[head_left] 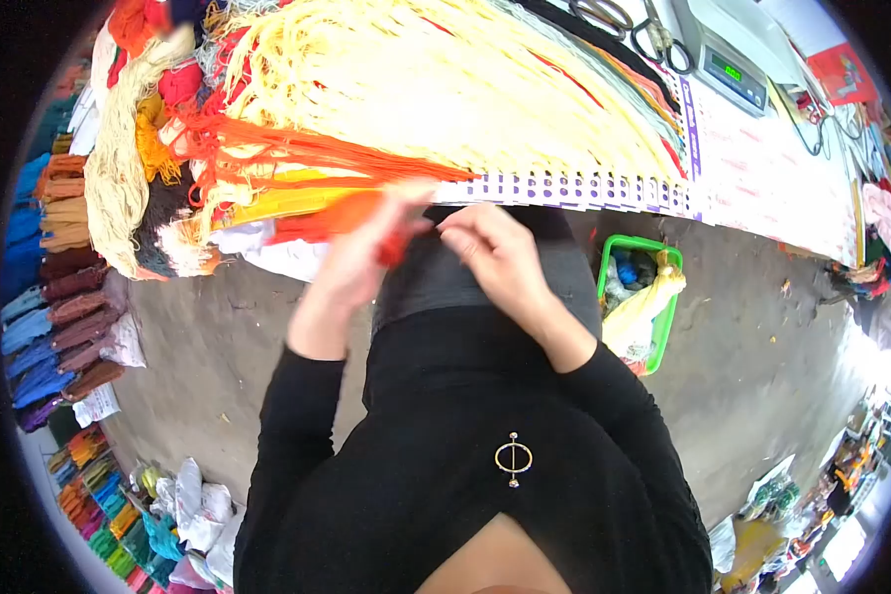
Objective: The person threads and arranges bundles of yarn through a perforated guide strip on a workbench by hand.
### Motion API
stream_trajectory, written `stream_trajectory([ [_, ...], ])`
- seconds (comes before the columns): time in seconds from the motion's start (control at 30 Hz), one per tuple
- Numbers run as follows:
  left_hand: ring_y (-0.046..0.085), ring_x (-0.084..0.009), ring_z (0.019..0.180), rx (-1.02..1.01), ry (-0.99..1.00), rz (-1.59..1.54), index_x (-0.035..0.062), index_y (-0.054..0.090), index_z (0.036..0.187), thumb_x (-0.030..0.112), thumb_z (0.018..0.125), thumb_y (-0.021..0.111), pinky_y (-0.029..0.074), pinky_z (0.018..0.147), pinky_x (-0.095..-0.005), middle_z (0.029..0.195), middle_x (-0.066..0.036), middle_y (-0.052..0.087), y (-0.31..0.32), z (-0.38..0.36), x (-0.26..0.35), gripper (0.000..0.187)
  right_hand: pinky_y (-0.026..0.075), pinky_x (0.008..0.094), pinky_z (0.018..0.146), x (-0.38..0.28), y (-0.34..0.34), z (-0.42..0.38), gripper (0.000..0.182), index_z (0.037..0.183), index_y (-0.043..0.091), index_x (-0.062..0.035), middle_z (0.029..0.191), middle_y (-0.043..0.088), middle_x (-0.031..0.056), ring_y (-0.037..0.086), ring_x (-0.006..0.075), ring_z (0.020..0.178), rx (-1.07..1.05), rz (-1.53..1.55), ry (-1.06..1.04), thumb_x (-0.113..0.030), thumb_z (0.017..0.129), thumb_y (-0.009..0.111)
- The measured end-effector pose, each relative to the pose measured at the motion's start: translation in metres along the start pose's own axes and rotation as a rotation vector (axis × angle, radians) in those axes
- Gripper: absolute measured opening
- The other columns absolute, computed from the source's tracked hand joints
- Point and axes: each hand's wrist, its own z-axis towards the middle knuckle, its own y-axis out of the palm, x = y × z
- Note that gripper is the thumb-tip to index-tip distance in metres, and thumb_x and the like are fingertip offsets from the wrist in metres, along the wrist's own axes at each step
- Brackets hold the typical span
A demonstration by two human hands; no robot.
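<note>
My left hand (351,262) is blurred and closed around a bunch of orange yarn strands (317,158) that run from the table edge down to it. My right hand (495,252) is just to its right, fingers pinched at the same orange-red yarn end (394,246). Both hands sit below a white card with rows of purple-edged holes (574,188), from which cream and yellow yarn strands (416,79) fan out across the table. Black sleeves cover both my arms.
Skeins of brown, blue and orange yarn (64,287) are stacked at the left. A green basket (604,282) with yarn stands on the concrete floor. A digital scale (733,69) and scissors (614,15) lie on the table at the top right.
</note>
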Motion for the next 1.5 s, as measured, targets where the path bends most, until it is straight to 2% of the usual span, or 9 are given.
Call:
stream_trajectory([
  [0.17, 0.055, -0.0169, 0.098, -0.291, -0.166, -0.223, -0.0013, 0.052, 0.121, 0.033, 0.098, 0.037, 0.048, 0.072, -0.0284, 0.109, -0.010, 0.058, 0.035, 0.010, -0.009, 0.044, 0.044, 0.0206, 0.059, -0.006, 0.000, -0.012, 0.008, 0.091, 0.056, 0.0004, 0.078, 0.056, 0.0023, 0.052, 0.0069, 0.064, -0.026, 0.499, 0.265, -0.007, 0.090, 0.054],
  [0.23, 0.051, -0.0208, 0.109, -0.301, -0.195, -0.361, -0.0031, 0.045, 0.126, 0.041, 0.097, 0.033, 0.043, 0.093, -0.0345, 0.121, -0.014, 0.052, 0.034, 0.017, -0.006, 0.054, 0.042, 0.0201, 0.062, -0.008, -0.007, -0.013, 0.008, 0.094, 0.055, -0.0008, 0.078, 0.056, 0.0012, 0.051, 0.0063, 0.064, -0.028, 0.614, 0.287, -0.008, 0.092, 0.052],
  [0.37, 0.050, -0.0204, 0.110, -0.334, -0.186, -0.274, -0.0025, 0.044, 0.126, 0.041, 0.097, 0.033, 0.043, 0.093, -0.0337, 0.122, -0.013, 0.051, 0.038, 0.017, -0.007, 0.054, 0.041, 0.0194, 0.059, -0.010, -0.009, -0.014, 0.009, 0.097, 0.054, -0.0012, 0.078, 0.055, 0.0005, 0.050, 0.0057, 0.063, -0.005, 0.728, 0.345, -0.008, 0.091, 0.053],
  [0.4, 0.055, -0.0173, 0.099, -0.312, -0.198, -0.303, -0.0027, 0.047, 0.125, 0.035, 0.098, 0.036, 0.049, 0.072, -0.0293, 0.117, -0.010, 0.054, 0.041, 0.015, -0.008, 0.048, 0.040, 0.0191, 0.057, -0.008, -0.007, -0.015, 0.009, 0.097, 0.054, -0.0013, 0.078, 0.055, 0.0003, 0.049, 0.0055, 0.062, -0.003, 0.681, 0.344, -0.008, 0.091, 0.053],
  [0.53, 0.057, -0.0163, 0.094, -0.325, -0.182, -0.221, -0.0023, 0.045, 0.127, 0.034, 0.098, 0.035, 0.049, 0.070, -0.0289, 0.111, -0.011, 0.056, 0.052, 0.011, -0.008, 0.047, 0.039, 0.0185, 0.053, -0.007, -0.008, -0.017, 0.009, 0.093, 0.052, -0.0018, 0.075, 0.053, -0.0011, 0.046, 0.0043, 0.059, -0.010, 0.536, 0.333, -0.010, 0.091, 0.054],
  [0.7, 0.053, -0.0208, 0.107, -0.453, -0.213, -0.404, -0.0028, 0.045, 0.126, 0.038, 0.097, 0.033, 0.045, 0.089, -0.0345, 0.123, -0.014, 0.052, 0.041, 0.017, -0.014, 0.052, 0.037, 0.0191, 0.056, -0.005, -0.012, -0.018, 0.010, 0.091, 0.052, -0.0025, 0.072, 0.048, -0.0024, 0.044, 0.0050, 0.060, 0.008, 0.571, 0.308, -0.012, 0.093, 0.053],
  [1.13, 0.054, -0.0170, 0.100, -0.168, -0.145, -0.359, -0.0034, 0.048, 0.124, 0.038, 0.097, 0.035, 0.049, 0.085, -0.0338, 0.109, -0.010, 0.055, 0.038, 0.009, 0.003, 0.051, 0.041, 0.0208, 0.058, -0.013, -0.027, -0.020, 0.017, 0.088, 0.047, -0.0052, 0.077, 0.062, 0.0081, 0.056, 0.0115, 0.060, 0.036, 0.859, 0.354, -0.021, 0.095, 0.047],
  [1.37, 0.050, -0.0069, 0.063, -0.095, -0.035, -0.144, -0.0030, 0.056, 0.114, 0.035, 0.098, 0.034, 0.044, 0.055, -0.0202, 0.075, -0.002, 0.055, 0.046, 0.006, 0.011, 0.047, 0.043, 0.0247, 0.054, -0.013, -0.028, -0.023, 0.016, 0.090, 0.053, -0.0035, 0.069, 0.056, 0.0021, 0.055, 0.0096, 0.060, -0.034, 0.488, 0.435, -0.019, 0.092, 0.053],
  [1.5, 0.035, -0.0054, 0.040, -0.229, -0.058, 0.157, -0.0014, 0.065, 0.088, 0.038, 0.099, 0.031, 0.031, 0.041, -0.0193, 0.052, 0.002, 0.046, 0.017, 0.004, 0.014, 0.053, 0.047, 0.0292, 0.062, -0.027, -0.047, -0.026, 0.011, 0.087, 0.057, -0.0030, 0.074, 0.057, 0.0045, 0.058, 0.0175, 0.070, 0.048, -0.223, -0.025, -0.012, 0.085, 0.061],
])
